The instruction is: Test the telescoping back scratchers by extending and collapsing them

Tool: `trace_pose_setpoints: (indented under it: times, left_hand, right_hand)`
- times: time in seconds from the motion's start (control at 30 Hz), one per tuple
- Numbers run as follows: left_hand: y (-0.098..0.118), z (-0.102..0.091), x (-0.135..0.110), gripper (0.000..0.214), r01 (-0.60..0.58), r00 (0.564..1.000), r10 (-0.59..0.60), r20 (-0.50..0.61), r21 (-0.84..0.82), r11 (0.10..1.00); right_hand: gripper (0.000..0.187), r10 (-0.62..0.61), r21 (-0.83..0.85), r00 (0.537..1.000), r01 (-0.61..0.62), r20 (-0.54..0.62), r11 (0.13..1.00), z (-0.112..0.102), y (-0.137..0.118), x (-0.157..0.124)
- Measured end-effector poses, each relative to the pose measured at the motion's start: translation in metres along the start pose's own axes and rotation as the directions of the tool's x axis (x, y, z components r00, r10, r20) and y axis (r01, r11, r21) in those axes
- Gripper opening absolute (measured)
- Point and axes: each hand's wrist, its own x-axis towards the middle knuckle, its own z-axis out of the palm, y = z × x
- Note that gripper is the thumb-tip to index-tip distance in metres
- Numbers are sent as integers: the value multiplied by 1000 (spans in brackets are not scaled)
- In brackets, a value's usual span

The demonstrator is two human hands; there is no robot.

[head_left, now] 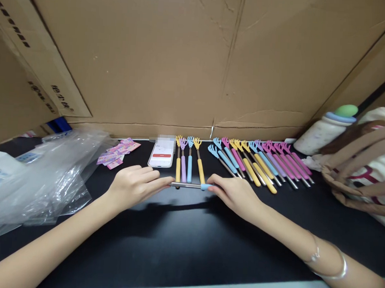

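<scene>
The left hand [132,186] and left forearm [74,232] are bare along the whole length in view. The right hand [240,193] is bare too, and two pieces of jewellery circle the right forearm [288,228]. The one closer to the hand is a thin, fine bracelet with a small, shiny, silver-coloured charm [315,255], its exact shape too small to tell. Just to the right, nearer the elbow, is a silver-coloured bangle [344,269], a thicker, smooth, curved band with bright highlights.
</scene>
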Motion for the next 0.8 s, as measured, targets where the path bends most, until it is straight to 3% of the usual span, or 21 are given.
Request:
trace_pose_setpoints:
  times: [0.13, 0.23, 0.37, 0.5, 0.67, 0.8]
  left_hand:
    - [1, 0, -1, 14, -57, 998, 57, 18, 6, 998]
    - [2, -1, -1, 13, -58, 998, 58, 22, -5, 998]
    - [5, 1, -2, 14, -26, 999, 29, 45, -64, 998]
    - [10, 5, -4, 17, 97, 987, -75, 145, -155, 983]
    - [15, 9, -7, 21, 313, 930, -214, 298, -344, 885]
    - [16, 12, -9, 22, 403, 884, -243, 399, -389, 828]
  right_hand:
    - [37, 13, 303, 978, -78, 210, 950, 4, 1, 3]
    - [40, 45, 379, 964, -145, 260, 914, 5, 1, 3]
    - [39, 127, 276, 962, -195, 243, 941, 4, 0, 2]
    - [36, 141, 122, 980, -159, 143, 980, 3, -2, 0]
    - [31, 70, -109, 997, -73, -33, 991, 2, -3, -2]
    - [27, -1, -190, 997, -14, -78, 982, 1, -3, -3]
